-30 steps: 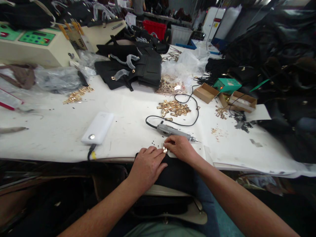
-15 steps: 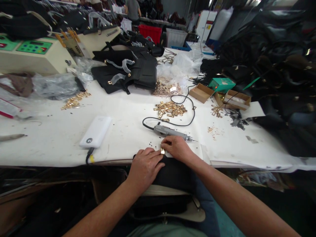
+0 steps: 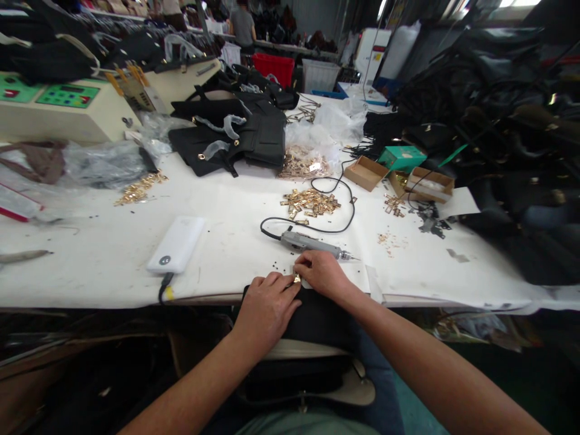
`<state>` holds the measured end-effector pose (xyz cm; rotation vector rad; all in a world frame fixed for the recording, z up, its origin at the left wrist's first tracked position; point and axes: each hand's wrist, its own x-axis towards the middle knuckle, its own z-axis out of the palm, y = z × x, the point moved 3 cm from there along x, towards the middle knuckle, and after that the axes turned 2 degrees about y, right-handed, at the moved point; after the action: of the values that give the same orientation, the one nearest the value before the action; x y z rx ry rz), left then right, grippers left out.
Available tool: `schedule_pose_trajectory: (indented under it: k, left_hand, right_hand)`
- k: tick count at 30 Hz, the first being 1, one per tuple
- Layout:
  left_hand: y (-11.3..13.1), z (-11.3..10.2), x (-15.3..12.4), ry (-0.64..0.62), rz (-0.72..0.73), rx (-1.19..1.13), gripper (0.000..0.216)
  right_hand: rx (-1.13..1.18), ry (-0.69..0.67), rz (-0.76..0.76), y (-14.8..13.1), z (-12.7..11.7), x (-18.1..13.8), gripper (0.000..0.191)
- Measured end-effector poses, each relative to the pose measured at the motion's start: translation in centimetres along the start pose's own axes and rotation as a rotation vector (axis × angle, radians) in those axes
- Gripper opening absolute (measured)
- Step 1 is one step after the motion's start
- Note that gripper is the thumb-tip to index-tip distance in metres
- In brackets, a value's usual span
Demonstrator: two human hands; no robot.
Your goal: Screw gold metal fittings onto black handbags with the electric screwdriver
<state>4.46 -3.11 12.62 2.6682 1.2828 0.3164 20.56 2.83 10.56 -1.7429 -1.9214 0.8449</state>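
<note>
A black bag (image 3: 312, 323) with a beige-edged opening lies on my lap, its upper part against the table edge. A small gold metal fitting (image 3: 296, 278) sits at the bag's top edge, between my two hands. My left hand (image 3: 267, 305) is closed on the bag, its fingertips reaching the fitting. With thumb and fingers pinched together, my right hand (image 3: 321, 273) grips at the fitting; the fingertips partly hide it. Just beyond my hands lies a grey electric screwdriver (image 3: 310, 243), its bit pointing right. Several tiny dark screws (image 3: 278, 266) are scattered beside my fingers.
Behind the screwdriver is a pile of gold fittings (image 3: 312, 202), with its black cable curving around. A white power bank (image 3: 176, 244) lies left. Black bags (image 3: 263, 136), cardboard boxes (image 3: 366, 173) and a beige machine (image 3: 90, 112) stand farther back. A person (image 3: 243, 27) is in the background.
The camera view has shifted slightly. Both hands stay at the gold fitting in nearly the same pose, and the things on the table have not moved.
</note>
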Motion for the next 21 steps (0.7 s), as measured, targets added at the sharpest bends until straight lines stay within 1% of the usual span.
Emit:
schedule_pose_trajectory:
  k: [4, 8, 15, 21]
  left_hand:
    - [0.65, -0.40, 0.45, -0.077, -0.017, 0.098, 0.038]
    - [0.85, -0.72, 0.78, -0.126, -0.019, 0.114, 0.033]
    - [0.65, -0.84, 0.78, -0.122, -0.025, 0.090, 0.034]
    - [0.30, -0.42, 0.60, -0.097, -0.038, 0.081, 0.039]
  right_hand:
    - [0.045, -0.028, 0.011, 0.07, -0.30, 0.17, 0.012]
    - [0.145, -0.093, 0.007, 0.07, -0.71, 0.20, 0.018]
    - [0.106, 0.003, 0.024, 0.10, -0.74, 0.09, 0.015]
    - [0.134, -0.003, 0.041, 0.17, -0.80, -0.27, 0.015]
